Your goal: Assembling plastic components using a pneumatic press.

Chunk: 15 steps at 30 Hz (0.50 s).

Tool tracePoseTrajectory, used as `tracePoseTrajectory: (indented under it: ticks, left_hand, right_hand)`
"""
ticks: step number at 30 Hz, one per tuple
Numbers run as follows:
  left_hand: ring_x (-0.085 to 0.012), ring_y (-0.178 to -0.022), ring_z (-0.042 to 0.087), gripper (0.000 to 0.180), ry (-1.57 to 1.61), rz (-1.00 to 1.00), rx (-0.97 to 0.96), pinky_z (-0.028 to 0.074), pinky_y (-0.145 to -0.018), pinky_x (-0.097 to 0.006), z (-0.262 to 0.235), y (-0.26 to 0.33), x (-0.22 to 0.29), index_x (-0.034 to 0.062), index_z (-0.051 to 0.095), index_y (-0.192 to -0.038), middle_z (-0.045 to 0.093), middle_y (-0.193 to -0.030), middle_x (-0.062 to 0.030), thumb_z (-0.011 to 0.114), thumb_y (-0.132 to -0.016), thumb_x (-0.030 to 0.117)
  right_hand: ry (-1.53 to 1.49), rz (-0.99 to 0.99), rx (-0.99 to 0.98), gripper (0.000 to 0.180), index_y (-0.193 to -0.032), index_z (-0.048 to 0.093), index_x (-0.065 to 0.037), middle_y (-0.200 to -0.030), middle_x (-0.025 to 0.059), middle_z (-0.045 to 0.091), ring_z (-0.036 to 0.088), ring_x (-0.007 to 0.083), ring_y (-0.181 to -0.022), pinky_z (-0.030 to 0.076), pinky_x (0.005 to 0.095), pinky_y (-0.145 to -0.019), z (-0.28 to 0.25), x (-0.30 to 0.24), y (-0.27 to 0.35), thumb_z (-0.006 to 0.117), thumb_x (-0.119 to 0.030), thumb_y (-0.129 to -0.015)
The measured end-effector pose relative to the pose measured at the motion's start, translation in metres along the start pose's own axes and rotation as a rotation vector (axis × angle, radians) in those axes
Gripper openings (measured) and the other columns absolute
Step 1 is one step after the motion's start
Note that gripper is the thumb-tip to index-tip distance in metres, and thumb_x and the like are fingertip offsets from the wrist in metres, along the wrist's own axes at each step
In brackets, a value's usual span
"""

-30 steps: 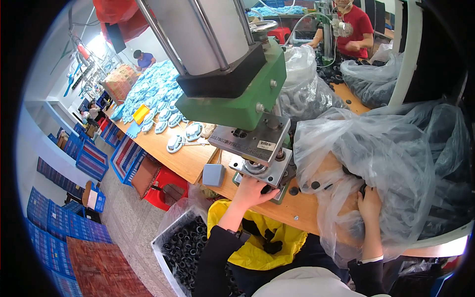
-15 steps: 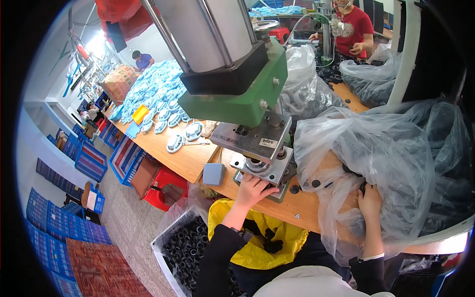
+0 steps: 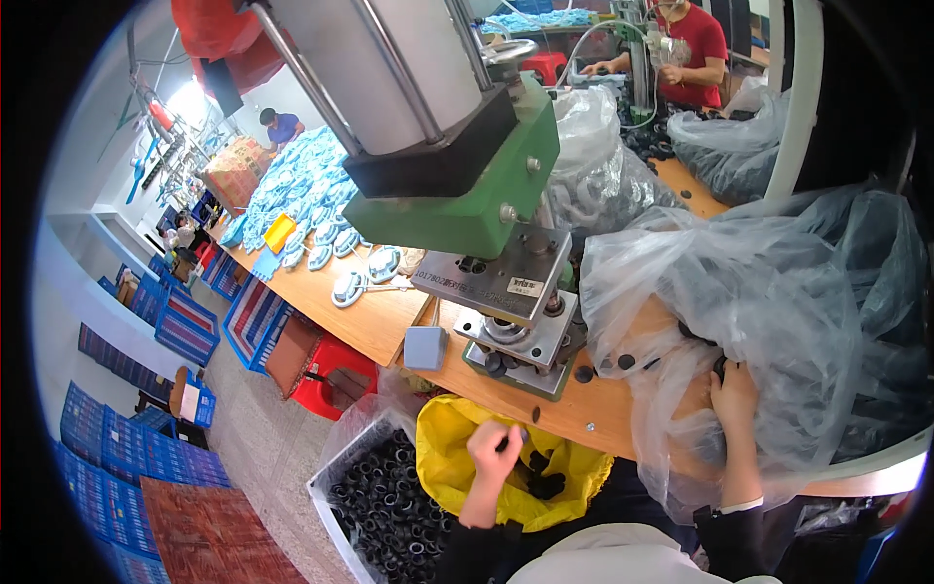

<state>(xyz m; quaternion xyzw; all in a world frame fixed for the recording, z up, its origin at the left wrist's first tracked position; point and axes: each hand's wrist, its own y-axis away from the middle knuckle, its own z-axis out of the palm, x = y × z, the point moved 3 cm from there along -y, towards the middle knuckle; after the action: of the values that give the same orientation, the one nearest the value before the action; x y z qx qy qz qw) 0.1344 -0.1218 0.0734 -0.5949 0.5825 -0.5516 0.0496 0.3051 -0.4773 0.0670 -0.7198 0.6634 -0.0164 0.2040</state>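
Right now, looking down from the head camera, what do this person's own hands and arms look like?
The left hand and right hand wear no gloves. The left sleeve and right sleeve are black, with a thin white cuff edge at the right wrist.

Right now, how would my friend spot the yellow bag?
Find the big green press on the wooden table. Look down past the table's near edge: the open bag is under the left hand, with black pieces inside. Unlike the white bin to its left, it's bright yellow.
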Motion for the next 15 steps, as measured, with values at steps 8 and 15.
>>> tracePoseTrajectory:
  ticks: [8,15]
  left_hand:
    - [-0.0348,-0.110,0.051,0.040,-0.163,-0.173,-0.371,0.037,-0.093,-0.043,-0.020,0.042,-0.020,0.0059,0.057,-0.108,0.060,-0.109,-0.0123,0.072,-0.073,0.018]
    - [-0.0279,-0.080,0.063,0.014,0.003,-0.304,-0.476,0.049,-0.063,-0.032,0.005,0.025,-0.027,0.0013,0.059,-0.098,0.063,-0.091,-0.0174,0.059,-0.084,0.005]
  right_hand:
    - [-0.036,0.037,-0.064,0.028,-0.098,0.054,0.000,-0.100,0.0210,0.054,0.054,0.0400,-0.091,0.045,0.0465,-0.076,-0.014,-0.004,-0.004,0.062,-0.019,-0.078]
    - [-0.025,0.027,-0.044,0.030,-0.099,0.054,0.000,-0.102,0.0197,0.054,0.055,0.0395,-0.090,0.046,0.0446,-0.077,-0.009,0.003,0.000,0.062,-0.021,-0.078]
